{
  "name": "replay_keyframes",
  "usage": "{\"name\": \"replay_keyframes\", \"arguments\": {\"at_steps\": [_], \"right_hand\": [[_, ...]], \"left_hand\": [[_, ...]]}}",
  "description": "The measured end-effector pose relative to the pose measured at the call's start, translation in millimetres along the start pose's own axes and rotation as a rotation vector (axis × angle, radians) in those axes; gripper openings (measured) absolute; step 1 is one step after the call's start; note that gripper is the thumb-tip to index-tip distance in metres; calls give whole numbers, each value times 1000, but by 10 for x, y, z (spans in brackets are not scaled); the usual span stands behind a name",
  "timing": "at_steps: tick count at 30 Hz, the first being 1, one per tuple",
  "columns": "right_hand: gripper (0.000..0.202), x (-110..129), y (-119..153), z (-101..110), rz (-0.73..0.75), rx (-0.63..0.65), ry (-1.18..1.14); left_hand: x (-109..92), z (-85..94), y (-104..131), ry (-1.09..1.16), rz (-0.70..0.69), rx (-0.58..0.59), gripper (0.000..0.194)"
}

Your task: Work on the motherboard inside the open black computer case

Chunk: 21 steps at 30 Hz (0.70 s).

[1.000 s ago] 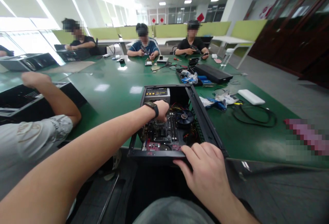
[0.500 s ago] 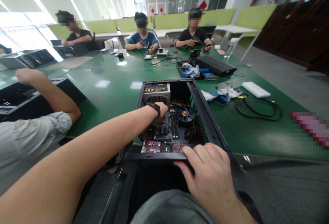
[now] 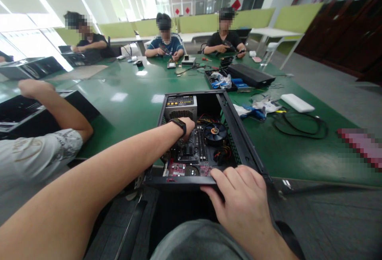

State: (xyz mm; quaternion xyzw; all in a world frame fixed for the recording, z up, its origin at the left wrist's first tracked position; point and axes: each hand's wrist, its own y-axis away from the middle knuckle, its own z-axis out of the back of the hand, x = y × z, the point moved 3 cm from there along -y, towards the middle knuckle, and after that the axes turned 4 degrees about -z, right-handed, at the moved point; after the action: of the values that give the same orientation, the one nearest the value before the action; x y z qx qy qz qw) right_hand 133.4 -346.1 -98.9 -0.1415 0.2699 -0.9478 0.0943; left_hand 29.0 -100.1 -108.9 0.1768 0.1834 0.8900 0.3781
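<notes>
An open black computer case (image 3: 176, 181) lies on its side at the table's near edge, reaching out over my lap. My left hand (image 3: 188, 128), with a dark band at the wrist, reaches down inside it over the motherboard (image 3: 191, 148), just below the power supply (image 3: 180, 109). Its fingers point downward and are hidden, so what they touch cannot be seen. My right hand (image 3: 241, 192) is closed over the case's near rim, thumb below and fingers on top. Beside the left hand is a round cooling fan (image 3: 215, 132). A red circuit card (image 3: 178, 168) sits near the front rim.
Gloves (image 3: 258, 109), a white box-like object (image 3: 297, 103) and a black cable (image 3: 298, 132) lie to the right on the green table (image 3: 131, 113). A black tray (image 3: 212, 81) stands beyond the case. At left, a co-worker's arm (image 3: 65, 109) is over another case (image 3: 80, 111). Several people sit opposite.
</notes>
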Motion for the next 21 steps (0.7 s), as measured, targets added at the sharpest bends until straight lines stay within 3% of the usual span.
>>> {"name": "replay_keyframes", "arguments": {"at_steps": [21], "right_hand": [[19,7,5,-13,-6,-32,-23]], "left_hand": [[-24,15,-8,-41,3,58,53]]}}
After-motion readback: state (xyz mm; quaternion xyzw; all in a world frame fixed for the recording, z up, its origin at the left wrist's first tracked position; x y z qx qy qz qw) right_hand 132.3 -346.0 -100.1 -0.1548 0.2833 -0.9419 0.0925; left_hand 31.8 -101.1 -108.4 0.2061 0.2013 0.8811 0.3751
